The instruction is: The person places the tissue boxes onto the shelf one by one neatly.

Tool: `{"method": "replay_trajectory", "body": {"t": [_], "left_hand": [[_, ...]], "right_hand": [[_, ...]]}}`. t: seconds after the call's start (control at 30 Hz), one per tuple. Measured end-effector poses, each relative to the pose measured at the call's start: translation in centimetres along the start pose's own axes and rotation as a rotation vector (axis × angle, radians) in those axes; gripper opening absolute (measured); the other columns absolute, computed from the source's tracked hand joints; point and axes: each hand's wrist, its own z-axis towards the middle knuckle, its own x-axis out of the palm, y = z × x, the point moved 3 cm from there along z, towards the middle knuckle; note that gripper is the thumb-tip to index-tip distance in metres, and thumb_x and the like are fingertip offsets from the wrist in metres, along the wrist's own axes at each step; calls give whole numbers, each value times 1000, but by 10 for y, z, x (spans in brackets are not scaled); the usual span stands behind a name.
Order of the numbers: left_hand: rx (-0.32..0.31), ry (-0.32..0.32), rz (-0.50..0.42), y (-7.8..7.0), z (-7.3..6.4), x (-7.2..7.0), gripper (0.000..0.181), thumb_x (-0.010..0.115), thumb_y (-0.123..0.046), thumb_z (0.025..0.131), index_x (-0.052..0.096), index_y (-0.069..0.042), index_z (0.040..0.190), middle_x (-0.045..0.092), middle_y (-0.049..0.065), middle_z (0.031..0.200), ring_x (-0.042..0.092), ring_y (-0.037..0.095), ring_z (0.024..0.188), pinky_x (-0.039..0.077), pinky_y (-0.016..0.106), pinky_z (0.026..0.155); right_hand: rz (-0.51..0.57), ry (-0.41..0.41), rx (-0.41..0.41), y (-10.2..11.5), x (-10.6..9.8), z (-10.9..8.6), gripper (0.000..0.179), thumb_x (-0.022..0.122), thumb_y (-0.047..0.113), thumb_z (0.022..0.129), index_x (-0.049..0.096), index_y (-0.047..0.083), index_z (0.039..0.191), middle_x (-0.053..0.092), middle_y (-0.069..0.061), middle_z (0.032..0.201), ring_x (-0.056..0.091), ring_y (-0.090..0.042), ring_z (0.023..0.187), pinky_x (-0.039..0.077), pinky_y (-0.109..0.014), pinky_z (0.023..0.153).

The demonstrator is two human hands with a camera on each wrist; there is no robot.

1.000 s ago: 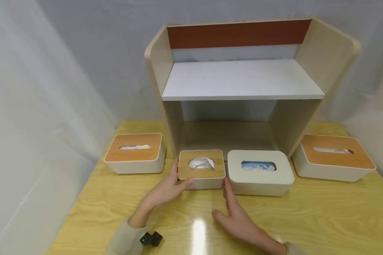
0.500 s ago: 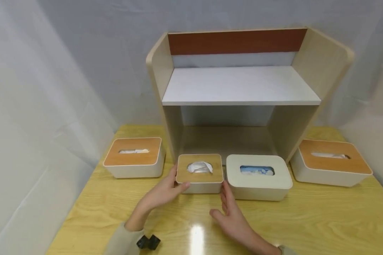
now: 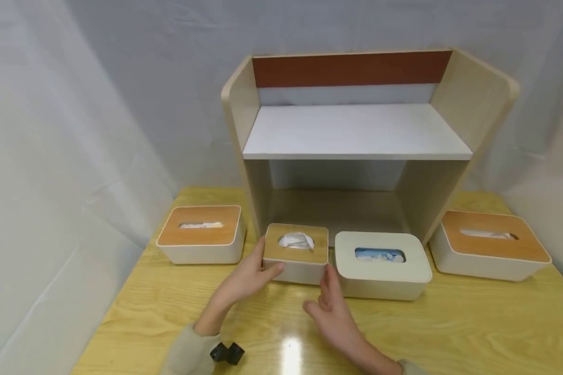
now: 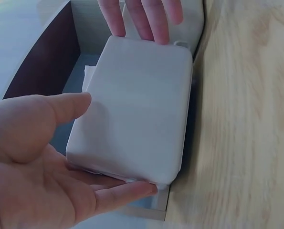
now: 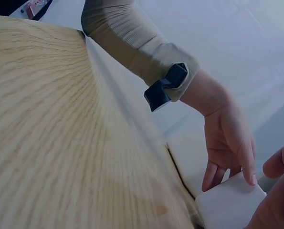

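Note:
A small white tissue box (image 3: 296, 255) with a light wooden lid and tissue in its oval slot sits in front of the shelf, slightly raised and tilted. My left hand (image 3: 244, 278) grips its left end, thumb on the front wall and fingers around the side, as the left wrist view also shows. The right hand (image 3: 336, 315) touches the right end with its fingertips, fingers nearly straight and thumb off the box. Close beside that hand stands a larger all-white tissue box (image 3: 382, 289) with a blue pack in its slot.
Behind the boxes rises a two-tier shelf (image 3: 356, 133) with a white board and a red-brown back strip. A tissue box with an orange-brown lid (image 3: 199, 237) stands left of it, a similar box (image 3: 497, 247) to the right. All rest on a wooden table (image 3: 450, 333).
The small tissue box has risen a little off the table and tipped, both hands moving with it. The head view has shifted slightly; the other boxes stay in place.

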Motion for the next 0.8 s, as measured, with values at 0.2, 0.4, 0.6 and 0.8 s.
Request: {"method": "replay_trajectory", "body": {"t": [0.2,0.4,0.6,0.8], "left_hand": [[-11,-30,48,-5,2,0,92,62,-36,99,5,10,155,32,36,151,54,39,124,44,52,104],[-19,-55,79,-10,6,4,91,61,-33,99,4,14,152,20,36,155,37,45,138,33,54,112],[-54,-79,121,-12,5,5,91,62,-32,99,4,17,151,20,37,154,30,45,141,29,55,114],[-63,-86,151,-13,4,-1,93,62,-35,98,6,17,151,20,36,154,29,45,142,28,55,115]], "right_hand": [[16,-38,9,6,4,5,101,61,3,85,-9,2,157,-10,-22,163,4,-46,148,16,-62,114],[-30,-94,-3,7,8,5,105,64,6,82,-9,3,158,-6,-27,162,7,-51,146,14,-67,113],[-79,-143,-30,6,9,4,104,65,3,76,0,-1,158,14,-30,153,23,-49,139,21,-65,113],[-122,-144,-20,7,9,5,100,65,6,75,7,-5,156,21,-29,151,25,-47,140,23,-63,114]]}}
